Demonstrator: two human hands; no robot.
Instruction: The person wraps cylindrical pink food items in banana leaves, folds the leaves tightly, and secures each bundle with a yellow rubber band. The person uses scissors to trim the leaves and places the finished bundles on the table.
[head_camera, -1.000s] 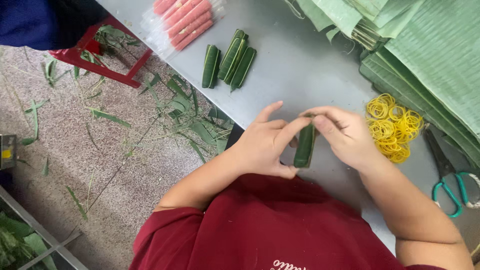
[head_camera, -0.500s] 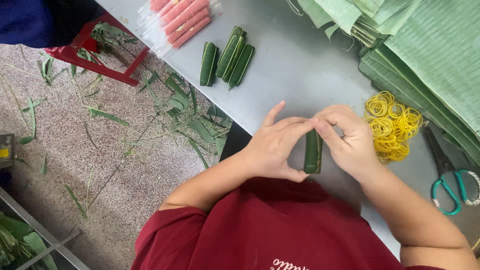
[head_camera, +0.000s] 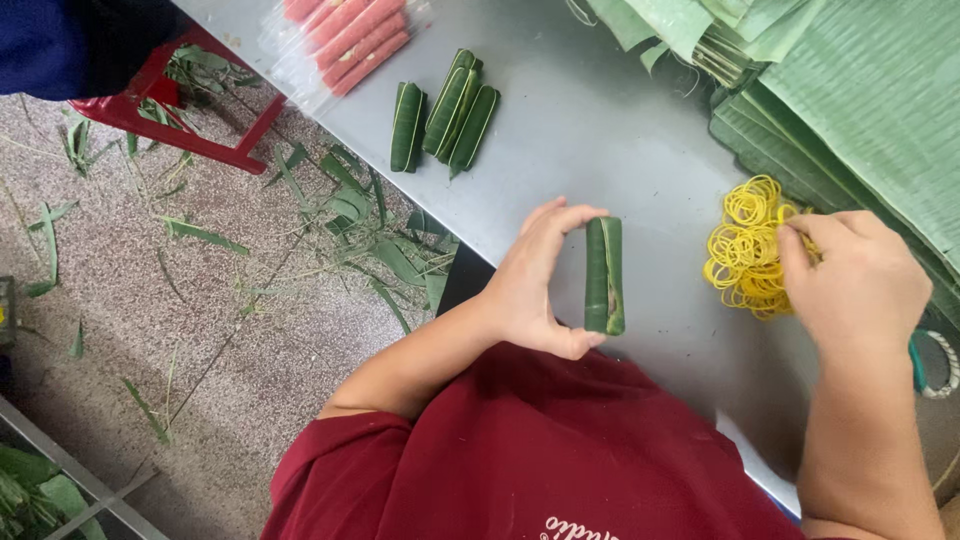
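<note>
1. head view, the hands: a leaf-wrapped roll (head_camera: 604, 276) is held by the left hand (head_camera: 535, 285), with the fingertips on its top end and the thumb under its bottom end, so the grip is closed along the roll's length. the roll is kept upright in the picture, above the grey table (head_camera: 600, 140) and just in front of the red-shirted chest.
2. head view, the other hand: the right hand (head_camera: 860, 280) is laid on a heap of yellow rubber bands (head_camera: 745, 250), well apart from the roll. its fingers are curled down into the bands; whether a band is pinched between them cannot be told.
3. head view, the far side of the table: four finished green rolls (head_camera: 445, 115) are seen lying side by side, touching one another, and beyond them pink sausages in a clear wrapper (head_camera: 345, 35) near the table edge.
4. head view, the right side: stacked sheets of banana leaf (head_camera: 860, 90) are spread beside the rubber bands. a green-handled pair of scissors (head_camera: 930, 362) is partly hidden behind the right wrist.
5. head view, the floor: leaf scraps (head_camera: 350, 220) are scattered over speckled ground to the left, by a red stool (head_camera: 190, 120).
</note>
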